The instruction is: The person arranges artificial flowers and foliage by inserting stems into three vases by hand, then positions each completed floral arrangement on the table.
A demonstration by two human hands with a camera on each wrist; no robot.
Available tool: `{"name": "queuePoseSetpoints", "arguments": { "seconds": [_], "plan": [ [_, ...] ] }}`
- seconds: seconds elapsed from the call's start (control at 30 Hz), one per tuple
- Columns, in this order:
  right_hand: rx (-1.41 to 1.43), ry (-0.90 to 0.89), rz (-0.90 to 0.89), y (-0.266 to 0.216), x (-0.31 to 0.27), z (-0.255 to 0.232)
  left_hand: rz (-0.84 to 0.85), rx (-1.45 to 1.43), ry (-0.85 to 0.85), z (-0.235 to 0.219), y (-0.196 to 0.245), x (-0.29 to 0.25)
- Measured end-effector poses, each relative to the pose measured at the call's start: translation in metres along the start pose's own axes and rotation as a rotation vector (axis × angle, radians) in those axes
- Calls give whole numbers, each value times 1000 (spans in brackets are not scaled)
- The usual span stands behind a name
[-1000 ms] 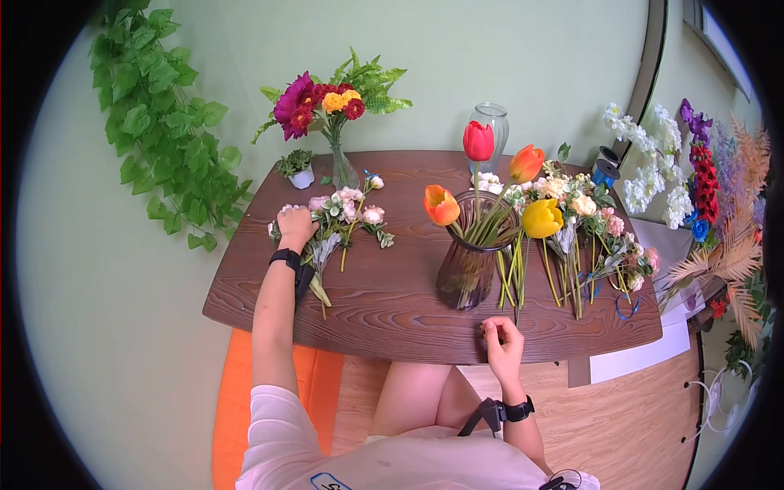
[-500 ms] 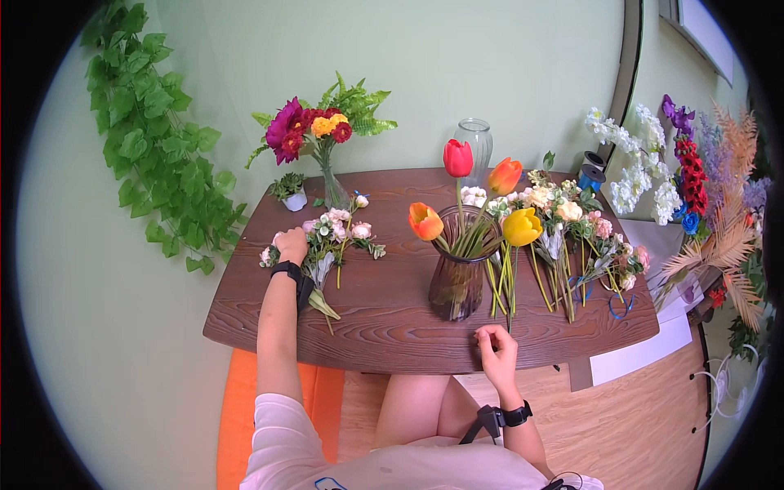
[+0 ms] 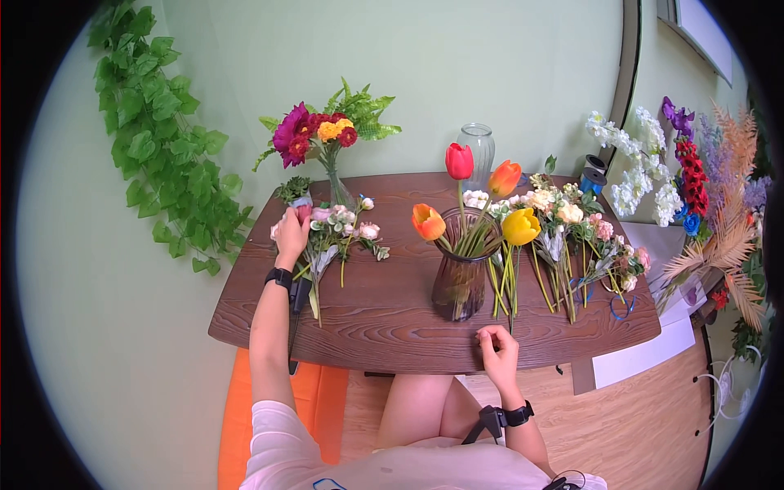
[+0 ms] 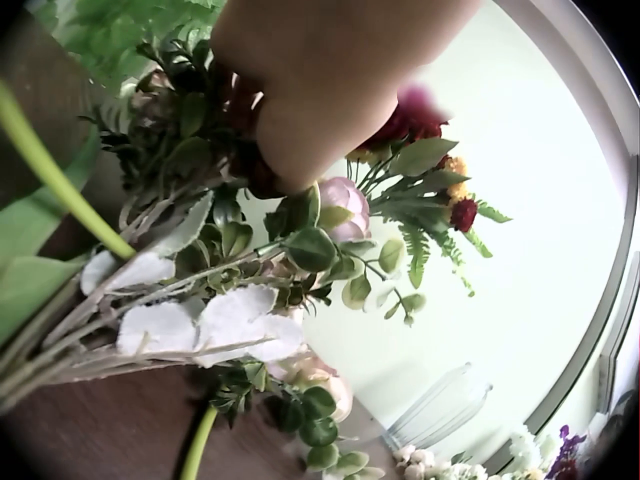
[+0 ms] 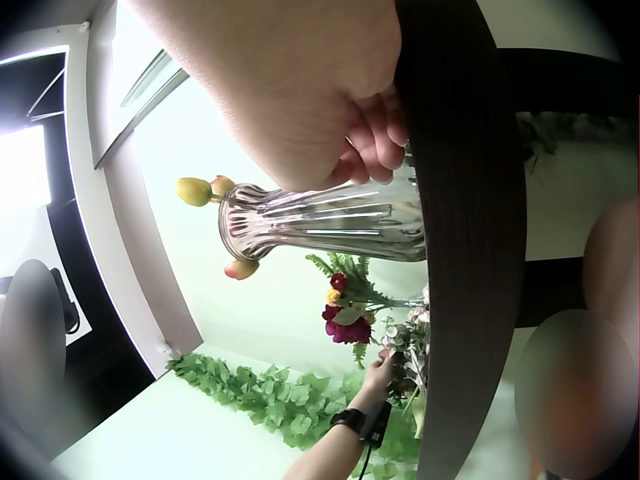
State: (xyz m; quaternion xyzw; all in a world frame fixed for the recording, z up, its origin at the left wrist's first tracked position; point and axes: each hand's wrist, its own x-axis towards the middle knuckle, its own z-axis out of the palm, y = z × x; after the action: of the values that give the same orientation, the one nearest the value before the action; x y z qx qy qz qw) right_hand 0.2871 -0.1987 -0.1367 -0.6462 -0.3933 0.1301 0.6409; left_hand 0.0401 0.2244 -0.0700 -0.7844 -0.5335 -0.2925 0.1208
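Note:
At the left of the table, my left hand [image 3: 290, 237] has its fingers curled round a pink-red flower [image 3: 305, 212], whose head shows at the fingertips. Beside it lies a bunch of pale pink flowers [image 3: 369, 231] with grey-white leaves [image 4: 240, 325]. A thick green stem [image 4: 60, 180] and broad leaves cross the left wrist view; the hand's underside is in shadow there. My right hand [image 3: 499, 347] rests at the table's front edge, fingers loosely curled and holding nothing. Behind it stands a purple glass vase [image 3: 459, 286] with red, orange and yellow tulips [image 3: 521, 227].
A succulent pot [image 3: 294, 191] and a clear vase of mixed flowers [image 3: 336, 184] stand behind the left hand. Another clear vase [image 3: 477, 151] is at the back. Several flower stems [image 3: 563, 282] lie to the right, near ribbon spools [image 3: 594, 173].
My left hand has moved slightly away from me toward the succulent pot, and the pink-red flower head now shows at its fingers. The stems below it have shifted. My right hand stays put.

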Motion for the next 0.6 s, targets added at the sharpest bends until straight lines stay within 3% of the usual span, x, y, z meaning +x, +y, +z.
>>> {"name": "queuePoseSetpoints", "arguments": {
  "seconds": [0.07,0.13,0.2,0.23,0.43,0.6],
  "plan": [
    [1,-1,8,2,0,0,-21,-461,22,-2,-7,9],
    [1,-1,18,3,0,1,-64,-520,42,-24,2,11],
    [25,11,4,5,0,2,33,-774,222,-33,1,18],
    [26,9,5,5,0,2,48,-837,219,-39,-1,22],
    [11,10,10,3,-1,2,36,-874,299,-108,22,19],
    [17,10,12,2,-1,2,94,-806,283,-117,13,24]
  ]
}}
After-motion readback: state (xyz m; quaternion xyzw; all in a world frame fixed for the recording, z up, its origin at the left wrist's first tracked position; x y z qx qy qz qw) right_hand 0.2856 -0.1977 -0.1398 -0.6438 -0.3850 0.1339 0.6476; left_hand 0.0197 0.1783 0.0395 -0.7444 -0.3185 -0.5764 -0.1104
